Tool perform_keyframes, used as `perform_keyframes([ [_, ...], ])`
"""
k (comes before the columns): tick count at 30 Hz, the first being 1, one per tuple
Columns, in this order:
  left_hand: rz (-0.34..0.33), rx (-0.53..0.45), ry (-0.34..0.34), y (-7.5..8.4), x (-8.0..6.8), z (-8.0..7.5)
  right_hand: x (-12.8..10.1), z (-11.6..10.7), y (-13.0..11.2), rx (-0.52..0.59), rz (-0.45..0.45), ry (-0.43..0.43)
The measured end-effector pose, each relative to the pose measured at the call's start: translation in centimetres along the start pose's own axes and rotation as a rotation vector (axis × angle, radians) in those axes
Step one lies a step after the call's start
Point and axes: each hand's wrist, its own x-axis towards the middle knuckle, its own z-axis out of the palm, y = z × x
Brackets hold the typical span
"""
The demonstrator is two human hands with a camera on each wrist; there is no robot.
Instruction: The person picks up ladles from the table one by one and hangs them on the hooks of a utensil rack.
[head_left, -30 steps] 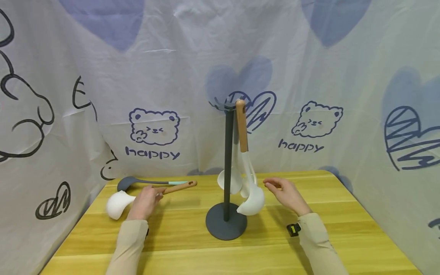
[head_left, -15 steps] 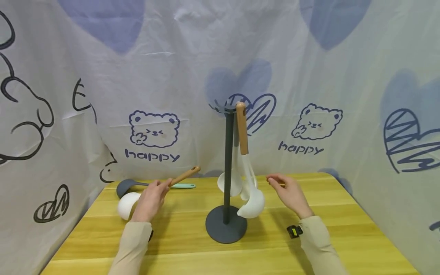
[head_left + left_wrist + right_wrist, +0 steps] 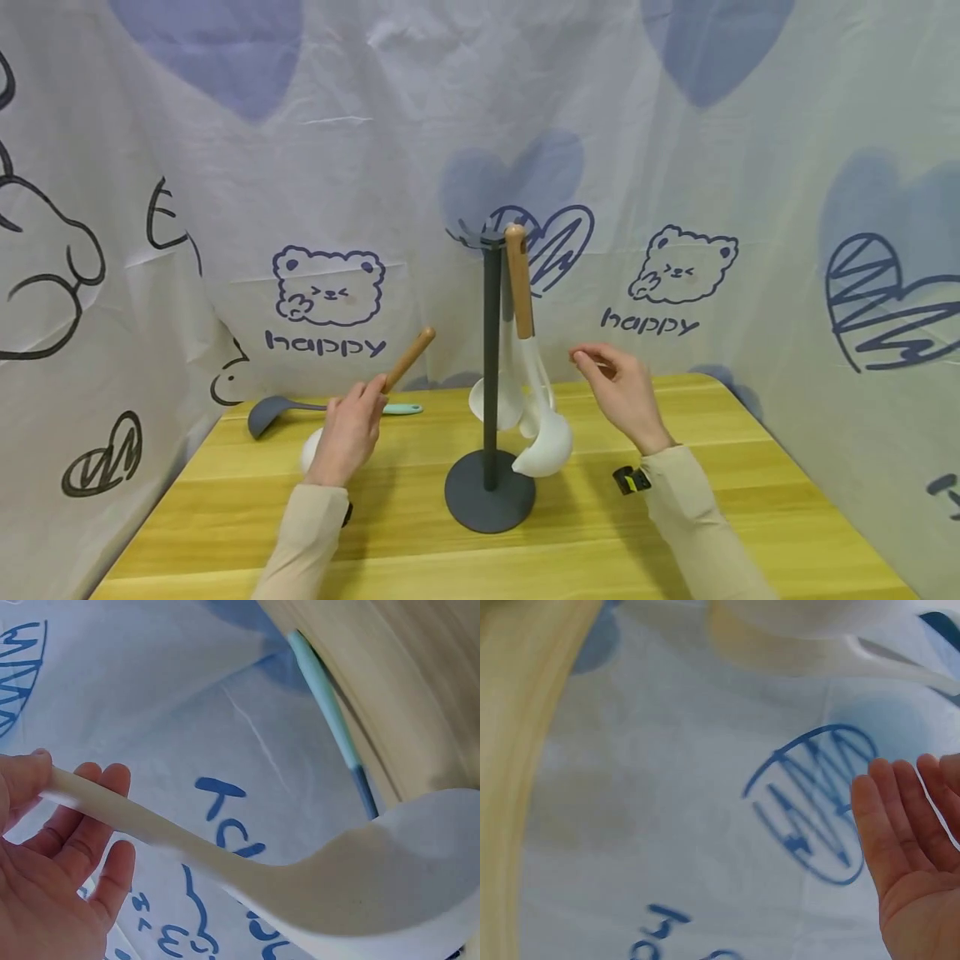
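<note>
- The left hand (image 3: 347, 433) grips a white silicone ladle with a light wooden handle (image 3: 406, 361), its fingers curled round the shaft where wood meets silicone (the left wrist view shows the pale neck (image 3: 150, 825) crossing the fingers).
- The ladle's long axis runs on a slant: the wooden end points up and to the right, toward the rack, while the white bowl (image 3: 311, 450) hangs low behind the hand, just above the yellow wooden counter (image 3: 675, 533).
- The dark grey utensil rack with a round base and a slim upright post (image 3: 491, 367) stands to the right of the left hand, near the middle of the counter. Its short hooks sit at the top of the post (image 3: 480, 237), higher than the raised handle tip and to its right.
- Of the two hands, the left is the one carrying the ladle; the right is about as near to the post, on the other side.
- The right hand (image 3: 622, 392) hovers open beside the rack, fingers relaxed and holding nothing, near the white utensils already hanging there (image 3: 536, 417) but apart from them.
- A dark grey ladle with a mint-green handle (image 3: 322, 408) lies flat along the far left of the counter, behind the left hand.
</note>
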Motion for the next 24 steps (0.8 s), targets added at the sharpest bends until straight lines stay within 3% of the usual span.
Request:
perform_keyframes([
  [8, -0.001, -0.062, 0.019, 1.3, 0.5, 0.2, 2.4, 0.0, -3.5, 0.043, -0.123, 0.009],
  [15, -0.014, -0.123, 0.003, 2.4, 1.1, 0.5, 3.4, 0.3, -5.3, 0.075, -0.137, -0.003],
  [24, 0.008, -0.255, 0.016, 3.9, 3.5, -0.7, 5.3, 0.7, -7.1, 0.12, -0.193, 0.074],
])
